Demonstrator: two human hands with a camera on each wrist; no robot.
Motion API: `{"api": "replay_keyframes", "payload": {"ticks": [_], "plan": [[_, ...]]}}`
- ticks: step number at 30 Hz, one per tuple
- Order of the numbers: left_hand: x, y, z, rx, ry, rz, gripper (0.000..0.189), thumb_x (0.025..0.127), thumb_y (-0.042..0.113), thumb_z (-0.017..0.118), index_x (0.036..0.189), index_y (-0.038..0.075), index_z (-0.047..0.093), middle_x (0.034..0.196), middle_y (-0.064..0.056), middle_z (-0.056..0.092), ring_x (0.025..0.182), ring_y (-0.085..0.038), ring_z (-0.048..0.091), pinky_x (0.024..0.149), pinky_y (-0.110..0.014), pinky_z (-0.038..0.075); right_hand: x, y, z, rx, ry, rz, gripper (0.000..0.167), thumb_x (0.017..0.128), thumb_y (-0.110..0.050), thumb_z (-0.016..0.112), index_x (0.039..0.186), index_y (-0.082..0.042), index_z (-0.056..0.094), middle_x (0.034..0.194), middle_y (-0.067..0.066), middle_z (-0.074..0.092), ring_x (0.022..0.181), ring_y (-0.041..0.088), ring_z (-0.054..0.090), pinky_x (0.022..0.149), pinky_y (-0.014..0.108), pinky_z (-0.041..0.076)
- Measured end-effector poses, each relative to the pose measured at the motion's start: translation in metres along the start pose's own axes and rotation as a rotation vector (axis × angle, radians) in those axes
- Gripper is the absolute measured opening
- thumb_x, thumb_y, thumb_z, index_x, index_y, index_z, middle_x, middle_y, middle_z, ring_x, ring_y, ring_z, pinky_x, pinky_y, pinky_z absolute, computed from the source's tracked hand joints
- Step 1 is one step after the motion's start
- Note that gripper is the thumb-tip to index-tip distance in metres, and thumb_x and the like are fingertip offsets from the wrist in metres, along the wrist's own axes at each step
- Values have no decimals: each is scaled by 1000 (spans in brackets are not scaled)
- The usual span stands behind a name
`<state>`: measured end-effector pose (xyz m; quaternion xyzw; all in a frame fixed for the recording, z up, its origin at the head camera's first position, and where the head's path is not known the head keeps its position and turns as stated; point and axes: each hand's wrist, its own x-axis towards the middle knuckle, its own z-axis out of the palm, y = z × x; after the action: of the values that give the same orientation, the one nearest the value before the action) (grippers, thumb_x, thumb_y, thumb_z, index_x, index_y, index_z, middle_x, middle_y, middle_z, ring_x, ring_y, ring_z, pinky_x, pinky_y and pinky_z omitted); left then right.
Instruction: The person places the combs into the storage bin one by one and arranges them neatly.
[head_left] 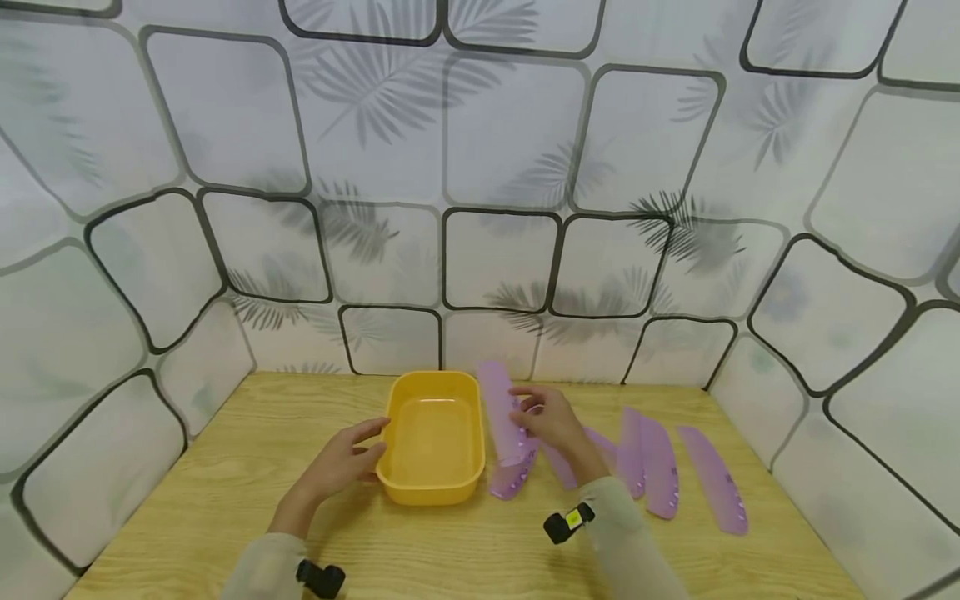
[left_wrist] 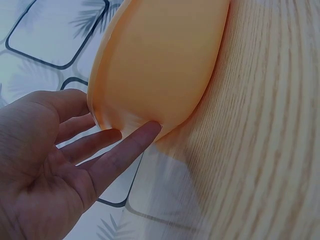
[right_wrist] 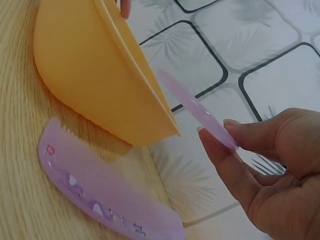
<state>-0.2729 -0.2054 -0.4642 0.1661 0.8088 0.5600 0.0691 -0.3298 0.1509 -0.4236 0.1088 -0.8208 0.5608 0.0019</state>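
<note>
My left hand (head_left: pixel 341 462) holds the left rim of a yellow plastic basin (head_left: pixel 431 496). In the left wrist view, fingertips (left_wrist: pixel 152 127) lie against the basin's outer wall, while another digit reaches behind the rim. Between thumb and fingers, my right hand (head_left: pixel 551 421) pinches a translucent purple comb (head_left: pixel 501 408) by its edge, raised just right of the basin. The right wrist view shows this comb (right_wrist: pixel 197 112) nearly edge-on. Beneath it a second purple comb (right_wrist: pixel 100 185), with printed decorations along its back, lies on the table beside the basin.
Several more purple combs (head_left: pixel 658 471) lie on the wooden table (head_left: pixel 435 550) to the right, some overlapping and partly hidden by my right forearm. One comb (head_left: pixel 716 483) lies apart, farthest right. Patterned wall covering (head_left: pixel 502 258) encloses the table at the back and sides.
</note>
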Motion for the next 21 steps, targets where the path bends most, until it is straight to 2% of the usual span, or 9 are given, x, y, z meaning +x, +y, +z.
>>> {"api": "replay_keyframes", "payload": {"ticks": [7, 21], "plan": [[1, -2, 0, 10, 18, -21, 56, 109, 12, 51, 158, -7, 32, 161, -38, 29, 128, -53, 59, 80, -39, 66, 1, -5, 9, 7, -6, 7, 39, 90, 5, 71, 128, 4, 67, 91, 11, 61, 71, 12, 59, 62, 25, 59], [1, -2, -1, 12, 5, -1, 57, 110, 15, 51, 158, -8, 31, 161, -39, 28, 128, -52, 59, 80, -39, 66, 1, -12, 32, 15, -50, -13, 38, 90, 4, 72, 127, 3, 68, 91, 13, 62, 71, 12, 61, 63, 29, 63]]}}
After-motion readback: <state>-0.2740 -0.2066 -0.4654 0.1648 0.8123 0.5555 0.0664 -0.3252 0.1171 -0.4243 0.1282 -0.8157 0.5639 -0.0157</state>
